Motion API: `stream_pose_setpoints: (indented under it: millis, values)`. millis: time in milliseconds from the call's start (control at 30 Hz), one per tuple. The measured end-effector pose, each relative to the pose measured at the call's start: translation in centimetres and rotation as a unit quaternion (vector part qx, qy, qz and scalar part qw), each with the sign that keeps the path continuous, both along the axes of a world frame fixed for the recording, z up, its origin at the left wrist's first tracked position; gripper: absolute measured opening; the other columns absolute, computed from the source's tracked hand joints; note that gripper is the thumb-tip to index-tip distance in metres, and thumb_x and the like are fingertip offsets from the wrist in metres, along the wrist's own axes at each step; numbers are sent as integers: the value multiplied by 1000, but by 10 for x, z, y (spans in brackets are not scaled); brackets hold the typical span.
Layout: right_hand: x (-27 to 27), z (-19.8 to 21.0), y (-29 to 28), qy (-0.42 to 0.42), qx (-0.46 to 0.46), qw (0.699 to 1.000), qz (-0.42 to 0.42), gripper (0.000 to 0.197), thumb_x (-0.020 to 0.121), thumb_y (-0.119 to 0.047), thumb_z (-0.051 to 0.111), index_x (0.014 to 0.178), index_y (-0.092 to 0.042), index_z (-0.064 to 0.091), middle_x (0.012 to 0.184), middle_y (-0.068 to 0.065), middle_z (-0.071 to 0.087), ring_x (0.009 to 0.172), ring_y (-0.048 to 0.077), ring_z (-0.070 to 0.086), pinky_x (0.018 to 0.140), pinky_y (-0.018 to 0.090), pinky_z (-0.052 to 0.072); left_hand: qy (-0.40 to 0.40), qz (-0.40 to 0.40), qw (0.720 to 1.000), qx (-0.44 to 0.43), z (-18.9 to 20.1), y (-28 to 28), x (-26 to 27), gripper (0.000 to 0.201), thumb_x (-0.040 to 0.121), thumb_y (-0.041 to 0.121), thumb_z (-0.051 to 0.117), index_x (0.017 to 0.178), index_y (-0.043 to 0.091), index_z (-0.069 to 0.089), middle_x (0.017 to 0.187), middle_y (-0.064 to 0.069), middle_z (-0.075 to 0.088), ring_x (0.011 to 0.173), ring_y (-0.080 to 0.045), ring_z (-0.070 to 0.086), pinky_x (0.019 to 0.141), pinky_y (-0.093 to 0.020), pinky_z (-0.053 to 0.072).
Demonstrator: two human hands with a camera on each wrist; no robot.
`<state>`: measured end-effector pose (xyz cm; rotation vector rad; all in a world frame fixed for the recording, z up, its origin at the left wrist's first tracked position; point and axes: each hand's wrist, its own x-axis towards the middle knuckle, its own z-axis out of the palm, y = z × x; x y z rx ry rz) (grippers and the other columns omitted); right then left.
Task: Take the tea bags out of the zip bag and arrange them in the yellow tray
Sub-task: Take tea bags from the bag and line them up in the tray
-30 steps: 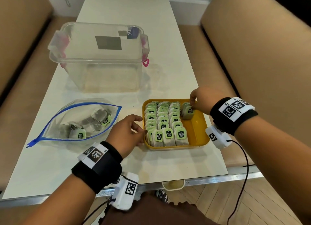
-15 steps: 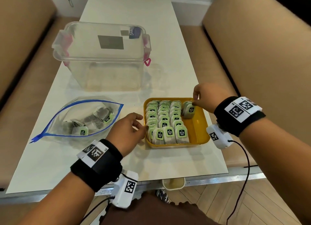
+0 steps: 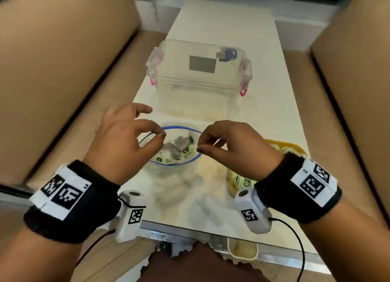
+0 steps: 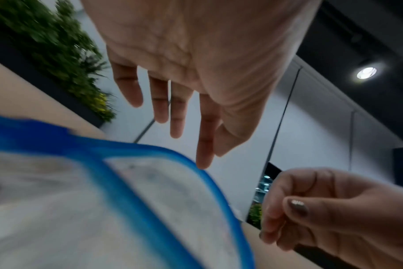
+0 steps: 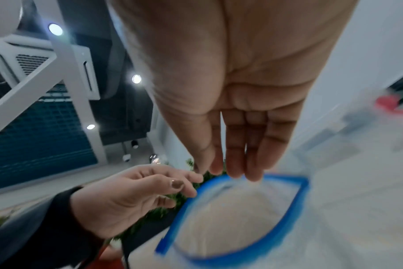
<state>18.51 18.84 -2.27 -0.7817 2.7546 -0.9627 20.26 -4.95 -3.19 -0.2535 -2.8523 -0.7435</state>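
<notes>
The clear zip bag (image 3: 175,153) with a blue rim hangs upright over the white table, its mouth held wide. Several tea bags (image 3: 179,147) with green tags lie inside it. My left hand (image 3: 160,134) pinches the rim's left side between thumb and forefinger. My right hand (image 3: 200,148) pinches the rim's right side. In the left wrist view my left fingertips (image 4: 203,162) meet the blue rim (image 4: 131,163). In the right wrist view my right fingertips (image 5: 215,170) sit on the rim (image 5: 285,179). The yellow tray (image 3: 294,147) with rows of tea bags (image 3: 245,182) lies right, mostly behind my right wrist.
A clear plastic box (image 3: 200,77) with pink latches stands on the table (image 3: 274,117) just beyond the bag. Tan benches (image 3: 63,70) run along both sides. A small cream cup (image 3: 242,248) sits below the table's near edge.
My right hand left the tea bag in the tray and my left hand left the tray's edge. Both now pinch the zip bag, which has come up off the table with its mouth open.
</notes>
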Motion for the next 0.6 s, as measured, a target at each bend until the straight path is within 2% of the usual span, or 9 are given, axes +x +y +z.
stream_pose_setpoints:
  millis: [67, 100, 167, 200, 233, 300, 400, 500, 600]
  values:
    - [-2, -10, -27, 18, -9, 999, 27, 9, 89, -20, 63, 90, -17, 71, 86, -7, 66, 77, 5, 57, 75, 21, 47, -53, 29, 998, -7, -14, -22, 5, 25, 73, 62, 47, 78, 48, 67, 126, 5, 57, 117, -24, 52, 98, -44, 38]
    - [-4, -15, -40, 14, -8, 999, 35, 11, 90, -19, 61, 93, -17, 71, 90, -5, 68, 81, 7, 59, 77, 22, 46, -75, 33, 997, 6, -21, -30, 8, 29, 71, 64, 45, 79, 48, 68, 128, 5, 57, 116, -22, 53, 98, -43, 41]
    - [-10, -26, -60, -22, 30, 999, 38, 17, 93, -17, 55, 100, -15, 70, 99, -2, 70, 90, 12, 60, 78, 21, 41, -91, 19, 994, 58, -33, -39, 10, 41, 70, 63, 43, 85, 39, 73, 117, 7, 64, 104, -12, 60, 91, -26, 45]
    - [-15, -32, -71, -44, 73, 996, 34, 19, 95, -17, 51, 102, -13, 69, 100, 0, 70, 93, 16, 60, 76, 23, 39, -90, 9, 993, 82, -37, -42, 10, 46, 71, 62, 42, 87, 33, 75, 106, 9, 68, 94, -8, 62, 83, -15, 44]
    - [-20, -40, -79, -63, 123, 990, 27, 21, 96, -16, 48, 101, -10, 67, 100, 4, 69, 94, 20, 60, 74, 27, 38, -86, -1, 992, 95, -40, -42, 11, 48, 74, 60, 42, 87, 29, 75, 96, 11, 69, 86, -7, 62, 76, -11, 43]
    - [-28, -53, -91, -86, 208, 974, 12, 22, 97, -16, 45, 98, -4, 64, 97, 11, 67, 94, 29, 60, 69, 30, 36, -80, -18, 992, 91, -43, -41, 11, 46, 79, 59, 41, 88, 28, 73, 87, 12, 69, 80, -4, 60, 72, -18, 47]
    - [-33, -67, -104, -117, 285, 951, 6, 28, 97, -31, 47, 104, -7, 60, 102, 10, 62, 96, 28, 57, 72, 26, 34, -77, -60, 991, 88, -47, -39, 14, 42, 83, 55, 40, 90, 30, 72, 86, 16, 66, 79, -2, 58, 70, -23, 47]
    - [-32, -77, -117, -171, 321, 931, -10, 32, 95, -45, 43, 87, -15, 52, 87, 4, 57, 81, 23, 54, 70, 30, 40, -84, -97, 989, 79, -50, -42, 14, 36, 85, 51, 43, 91, 31, 73, 89, 18, 66, 81, -1, 58, 71, -20, 46]
    - [-31, -80, -128, -190, 331, 924, -37, 35, 93, -46, 45, 74, -17, 49, 75, -1, 54, 71, 19, 52, 71, 33, 47, -97, -109, 986, 86, -52, -50, 13, 29, 85, 46, 49, 91, 32, 73, 90, 17, 66, 81, -2, 57, 71, -20, 46]
